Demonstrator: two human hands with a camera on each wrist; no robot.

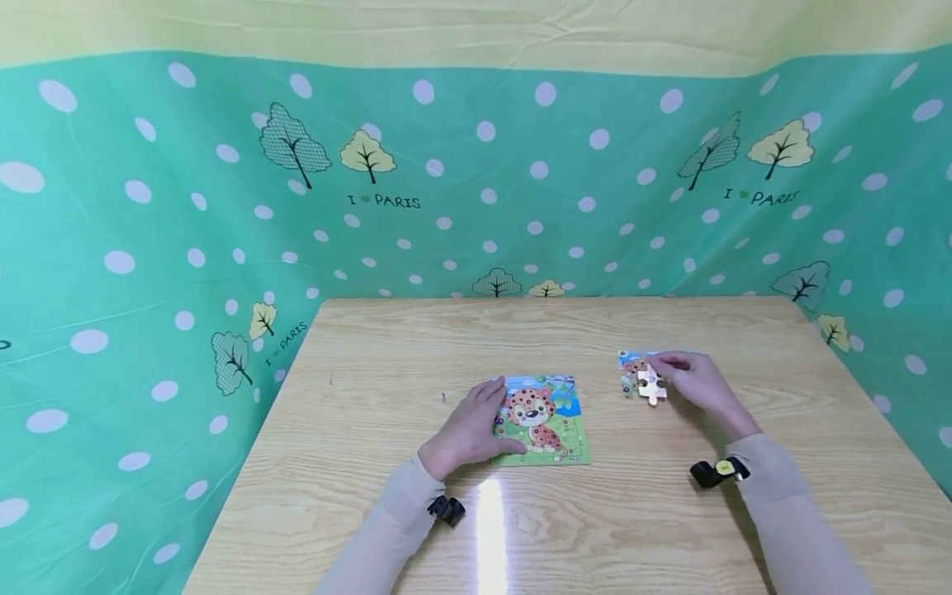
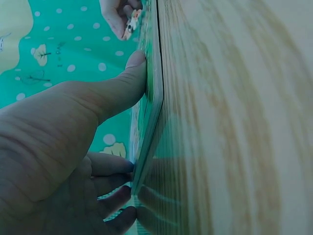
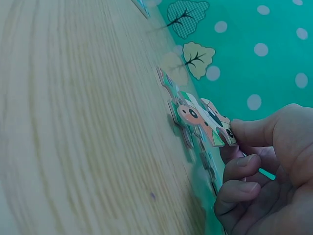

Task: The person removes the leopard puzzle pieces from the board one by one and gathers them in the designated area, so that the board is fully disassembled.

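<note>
A square picture puzzle board [image 1: 546, 450] with a spotted leopard cub lies on the wooden table. My left hand [image 1: 470, 426] rests at its left side, thumb near the front edge and the other fingers spread along the left edge. In the left wrist view the thumb [image 2: 122, 88] touches the board's face and the fingertips meet its rim [image 2: 155, 93]. To the right, my right hand [image 1: 695, 382] pinches a jigsaw piece [image 3: 212, 120] between thumb and fingers, tilted just over other loose pieces [image 1: 628, 364]. That piece shows spots and part of an animal face in the right wrist view.
The wooden table [image 1: 357, 487] extends around the board and the loose pieces. A green dotted curtain [image 1: 483, 190] hangs behind the table's far edge and along both sides. Black straps with small devices [image 1: 446, 510] sit on both wrists.
</note>
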